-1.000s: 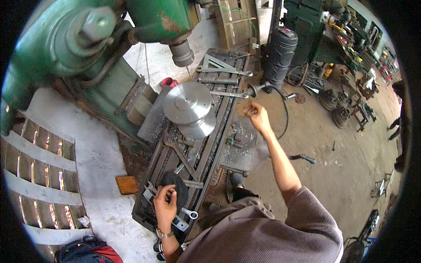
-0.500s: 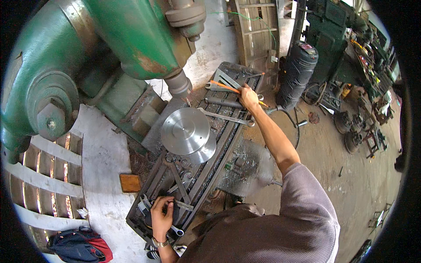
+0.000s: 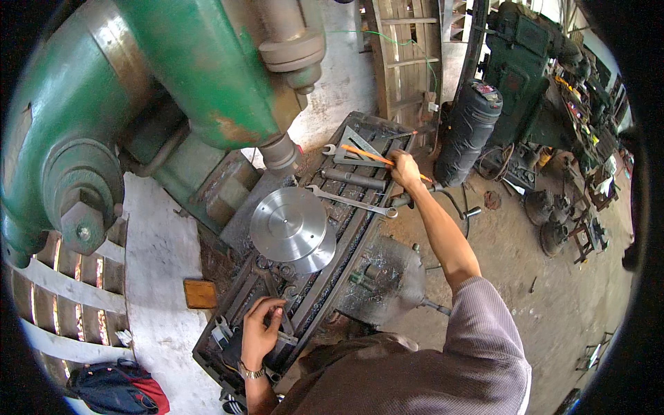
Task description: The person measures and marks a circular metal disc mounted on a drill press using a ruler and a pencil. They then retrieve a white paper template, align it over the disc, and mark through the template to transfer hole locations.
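Right hand (image 3: 404, 169) has moved from beside the slotted dark metal table (image 3: 344, 243) to its far end | I see it clenched round a slim, straight orange stick (image 3: 367, 155), slanting across a grey triangular metal frame (image 3: 363, 140) | left hand (image 3: 260, 330) curled, I cannot tell whether grasping | brown floor (image 3: 498, 290) beyond table's right edge
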Demonstrator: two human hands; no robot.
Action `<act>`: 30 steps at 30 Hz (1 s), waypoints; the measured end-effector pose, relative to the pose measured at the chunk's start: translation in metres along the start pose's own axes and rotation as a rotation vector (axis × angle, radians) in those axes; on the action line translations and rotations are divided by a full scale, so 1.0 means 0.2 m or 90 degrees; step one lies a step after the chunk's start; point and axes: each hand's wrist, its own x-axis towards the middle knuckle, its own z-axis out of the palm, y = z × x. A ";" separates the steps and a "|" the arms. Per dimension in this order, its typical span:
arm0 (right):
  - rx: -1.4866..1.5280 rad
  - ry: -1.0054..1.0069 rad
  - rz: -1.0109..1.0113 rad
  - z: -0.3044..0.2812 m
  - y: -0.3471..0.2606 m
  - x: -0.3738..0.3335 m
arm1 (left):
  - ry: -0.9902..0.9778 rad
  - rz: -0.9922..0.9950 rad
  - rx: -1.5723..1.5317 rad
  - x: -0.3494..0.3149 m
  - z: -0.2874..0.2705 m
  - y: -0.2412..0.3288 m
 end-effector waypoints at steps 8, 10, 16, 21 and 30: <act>0.191 0.229 0.023 -0.36 -0.03 -0.35 | 0.058 -0.013 -0.051 -0.04 -0.02 -0.06; 0.261 0.247 0.067 -0.42 -0.07 -0.48 | 0.035 0.018 -0.069 -0.03 -0.02 -0.09; 0.249 0.276 0.102 -0.24 -0.22 -0.77 | -0.042 0.082 -0.115 0.04 0.01 -0.11; 0.306 0.196 0.138 0.02 -0.33 -0.82 | -0.065 0.090 -0.117 0.04 0.03 -0.09; 0.225 0.134 0.119 -0.01 -0.29 -0.51 | 0.028 -0.016 -0.066 -0.13 -0.02 -0.14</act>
